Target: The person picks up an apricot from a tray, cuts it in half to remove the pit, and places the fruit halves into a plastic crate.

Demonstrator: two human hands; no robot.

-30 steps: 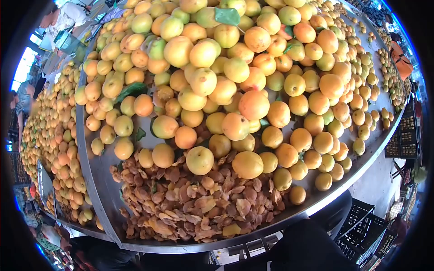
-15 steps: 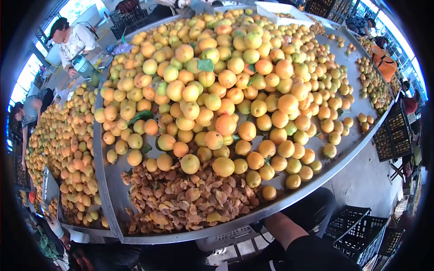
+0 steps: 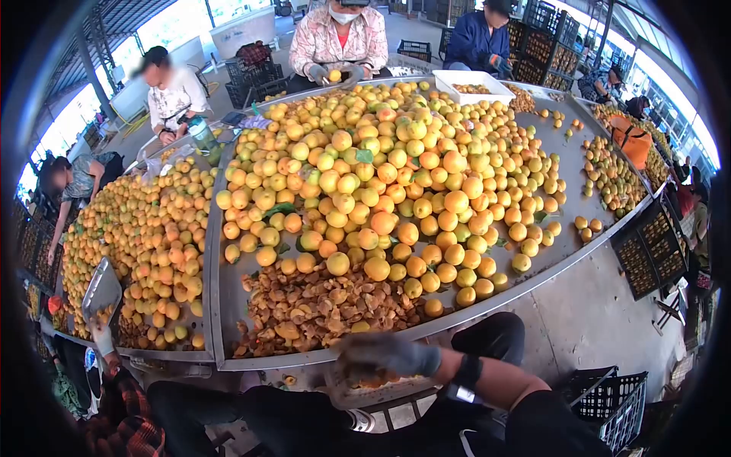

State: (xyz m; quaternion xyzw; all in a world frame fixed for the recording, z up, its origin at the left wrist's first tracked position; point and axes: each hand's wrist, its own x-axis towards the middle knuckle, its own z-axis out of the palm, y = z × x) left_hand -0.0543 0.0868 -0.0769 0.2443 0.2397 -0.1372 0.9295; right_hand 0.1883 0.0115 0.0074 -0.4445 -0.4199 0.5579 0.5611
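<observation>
My right hand (image 3: 390,356), in a grey glove, is at the table's front edge, smeared by motion, so I cannot tell whether its fingers hold anything. Under it sits a light plastic basket (image 3: 364,397) with orange fruit pieces inside, partly hidden by the hand. Just beyond the rim lies a heap of brownish-orange split apricot pieces (image 3: 320,308). Behind that heap rises a large pile of whole yellow-orange apricots (image 3: 381,194), a few green leaves among them. My left hand is out of view.
A metal rim (image 3: 215,251) divides my table from another apricot heap (image 3: 145,244) on the left. A neighbour's gloved hand there is at a clear scoop-like container (image 3: 103,288). Across the table, a person's gloved hands hold an apricot. Black crates (image 3: 605,404) stand on the floor at right.
My right hand has come up from below the table edge into view, over the basket. The view has tilted up, showing people across the table.
</observation>
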